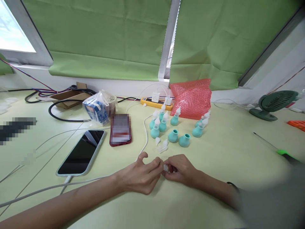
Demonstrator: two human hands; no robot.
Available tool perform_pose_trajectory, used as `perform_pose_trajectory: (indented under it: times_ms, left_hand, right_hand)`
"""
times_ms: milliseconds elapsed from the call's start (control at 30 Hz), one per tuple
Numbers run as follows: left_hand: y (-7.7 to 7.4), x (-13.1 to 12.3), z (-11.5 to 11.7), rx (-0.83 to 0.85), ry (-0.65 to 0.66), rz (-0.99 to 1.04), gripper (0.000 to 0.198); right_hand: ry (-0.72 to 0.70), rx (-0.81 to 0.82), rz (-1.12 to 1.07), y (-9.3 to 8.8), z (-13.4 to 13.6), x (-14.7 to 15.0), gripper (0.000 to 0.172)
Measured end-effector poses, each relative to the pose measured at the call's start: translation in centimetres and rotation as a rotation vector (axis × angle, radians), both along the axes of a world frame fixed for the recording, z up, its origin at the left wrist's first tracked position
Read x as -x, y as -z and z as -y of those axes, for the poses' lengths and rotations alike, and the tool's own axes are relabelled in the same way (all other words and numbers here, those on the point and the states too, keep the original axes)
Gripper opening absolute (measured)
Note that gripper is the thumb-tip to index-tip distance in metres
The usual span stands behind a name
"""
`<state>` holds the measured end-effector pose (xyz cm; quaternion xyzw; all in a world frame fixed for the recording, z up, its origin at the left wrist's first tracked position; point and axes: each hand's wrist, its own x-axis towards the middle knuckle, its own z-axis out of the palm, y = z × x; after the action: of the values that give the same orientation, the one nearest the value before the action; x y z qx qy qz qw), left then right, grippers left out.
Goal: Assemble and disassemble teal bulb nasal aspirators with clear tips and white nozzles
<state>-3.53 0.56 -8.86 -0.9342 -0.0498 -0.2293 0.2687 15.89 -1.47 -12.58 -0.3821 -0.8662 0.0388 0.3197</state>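
Observation:
My left hand (145,175) and my right hand (179,170) meet near the table's front. Between their fingertips is a small whitish translucent piece (166,168), mostly covered; the right fingers pinch it and the left fingers press at its left side. Beyond them lie loose clear pieces (163,146) and a small white tip (157,141). Two teal bulbs, one (172,136) left of the other (184,140), stand with open necks. Several more teal bulbs, such as one (154,131) at the left and one (197,130) at the right, carry clear tips.
A black-screened phone (82,152) and a red-cased phone (120,129) lie left, with white cables. Behind are a bagged blue package (97,109), a yellow power strip (156,104) and red bubble wrap (192,100). At right are a green fan (277,101) and a screwdriver (283,152).

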Motion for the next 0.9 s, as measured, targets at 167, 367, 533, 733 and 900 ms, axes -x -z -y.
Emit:
perform_pose_trajectory:
  times_ms: [167,367,533,733,900]
  left_hand:
    - [-0.5,0.2,-0.4,-0.042,0.081,-0.033,0.023]
    - [-0.6,0.2,-0.5,-0.075,0.092,-0.060,0.020]
    - [-1.1,0.0,-0.2,-0.076,0.058,-0.136,0.019]
    - [-1.7,-0.3,0.3,-0.047,0.090,-0.201,0.019]
    - [-1.5,-0.4,0.4,-0.010,0.119,-0.191,0.019]
  right_hand:
    - [0.033,0.067,-0.061,-0.4,0.0,0.2,0.007]
    - [0.025,0.155,-0.103,-0.9,0.0,0.3,0.010]
    - [0.014,0.132,-0.093,-0.7,0.1,0.4,0.010]
    - [-0.001,0.129,-0.033,-0.9,0.4,0.7,0.016]
    - [-0.010,0.111,-0.034,-1.1,0.5,0.8,0.017]
